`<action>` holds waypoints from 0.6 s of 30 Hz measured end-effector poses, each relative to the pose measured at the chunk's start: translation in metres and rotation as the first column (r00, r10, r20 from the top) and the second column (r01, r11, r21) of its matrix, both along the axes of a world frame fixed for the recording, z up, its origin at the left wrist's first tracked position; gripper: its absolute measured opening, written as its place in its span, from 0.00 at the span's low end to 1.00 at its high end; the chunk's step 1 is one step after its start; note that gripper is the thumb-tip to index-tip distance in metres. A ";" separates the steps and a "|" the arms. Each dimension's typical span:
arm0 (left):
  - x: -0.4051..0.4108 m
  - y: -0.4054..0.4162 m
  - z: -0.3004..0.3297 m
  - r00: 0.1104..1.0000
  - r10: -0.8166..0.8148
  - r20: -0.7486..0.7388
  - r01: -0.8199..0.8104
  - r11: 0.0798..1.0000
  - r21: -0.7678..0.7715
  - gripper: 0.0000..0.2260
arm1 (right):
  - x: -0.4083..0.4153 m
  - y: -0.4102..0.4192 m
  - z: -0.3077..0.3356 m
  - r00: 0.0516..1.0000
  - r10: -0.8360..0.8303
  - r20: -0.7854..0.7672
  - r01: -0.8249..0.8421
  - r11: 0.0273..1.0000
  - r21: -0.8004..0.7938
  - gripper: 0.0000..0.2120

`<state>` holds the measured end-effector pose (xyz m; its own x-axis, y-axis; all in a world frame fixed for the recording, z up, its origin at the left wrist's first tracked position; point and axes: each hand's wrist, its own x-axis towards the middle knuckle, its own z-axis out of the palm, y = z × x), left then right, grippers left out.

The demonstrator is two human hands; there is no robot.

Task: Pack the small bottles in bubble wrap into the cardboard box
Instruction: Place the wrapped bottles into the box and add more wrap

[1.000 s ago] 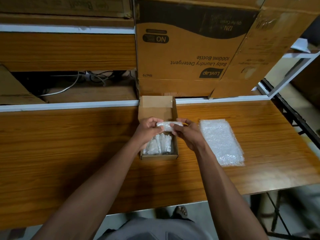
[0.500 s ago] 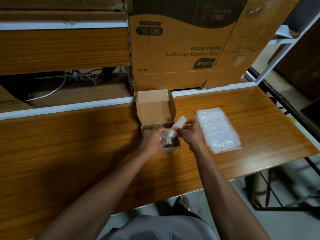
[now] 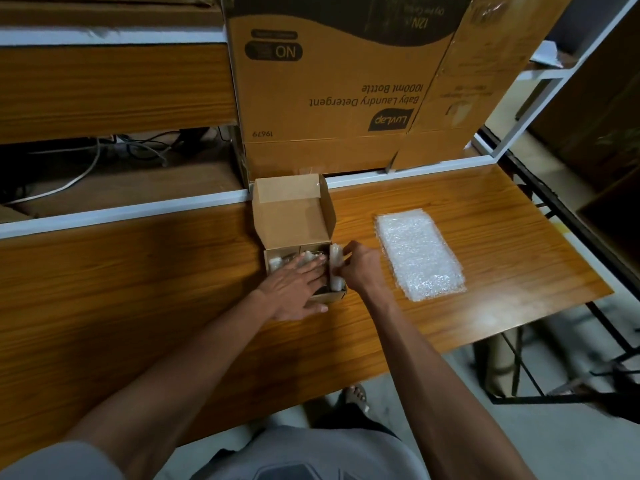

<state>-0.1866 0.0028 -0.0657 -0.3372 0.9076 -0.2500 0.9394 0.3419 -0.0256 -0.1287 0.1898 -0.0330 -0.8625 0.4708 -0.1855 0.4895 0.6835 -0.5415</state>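
Observation:
A small cardboard box stands open on the wooden table, its lid tilted back. Bubble-wrapped small bottles lie inside it, mostly covered by my left hand, which lies flat with straight fingers on top of them. My right hand pinches one more wrapped bottle and holds it upright in the box's right side, against the right wall.
A stack of bubble wrap sheets lies on the table to the right of the box. Large cardboard cartons stand close behind the box. Cables run on the shelf at back left. The table's right edge drops off near a metal frame.
The wrapped bottle that both hands held above the box has gone down into its right side. My left hand let go of it and now lies flat over the packed bottles.

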 end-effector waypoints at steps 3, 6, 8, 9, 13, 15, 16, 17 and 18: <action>-0.002 -0.006 -0.003 1.000 0.015 0.010 -0.015 1.000 0.012 0.38 | -0.004 0.000 -0.006 1.000 -0.014 -0.007 0.015 0.999 0.050 0.18; -0.007 -0.013 -0.007 0.999 0.027 0.019 -0.027 0.999 0.024 0.36 | -0.006 -0.002 -0.010 1.000 0.010 -0.019 -0.008 0.995 0.098 0.13; -0.010 -0.015 -0.009 0.999 0.028 0.028 -0.029 0.999 0.032 0.36 | -0.007 -0.003 -0.011 0.999 0.030 -0.023 -0.027 0.992 0.123 0.11; -0.010 -0.015 -0.009 0.999 0.030 0.032 -0.031 0.999 0.037 0.36 | -0.007 -0.003 -0.012 0.999 0.038 -0.023 -0.034 0.990 0.136 0.10; -0.010 -0.018 -0.011 0.997 0.051 0.057 -0.054 0.997 0.047 0.36 | -0.009 -0.008 -0.012 0.997 0.041 -0.059 -0.031 0.986 0.165 0.09; -0.008 -0.019 -0.011 0.997 0.054 0.063 -0.057 0.996 0.061 0.36 | -0.006 -0.012 -0.009 0.996 0.064 -0.057 -0.053 0.983 0.174 0.13; -0.008 -0.019 -0.011 0.996 0.055 0.066 -0.059 0.996 0.066 0.36 | -0.003 -0.013 -0.008 0.995 0.091 -0.051 -0.081 0.982 0.171 0.16; -0.008 -0.019 -0.011 0.996 0.060 0.070 -0.065 0.996 0.069 0.35 | 0.000 -0.015 -0.009 0.991 0.126 -0.053 -0.115 0.979 0.170 0.19; -0.008 -0.019 -0.011 0.995 0.066 0.074 -0.071 0.995 0.069 0.35 | 0.003 -0.016 -0.012 0.986 0.158 -0.059 -0.146 0.975 0.169 0.21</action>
<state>-0.1945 -0.0160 -0.0764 -0.3824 0.8995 -0.2113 0.9124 0.4037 0.0676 -0.1253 0.1735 -0.0452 -0.9344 0.3523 -0.0521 0.3375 0.8291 -0.4457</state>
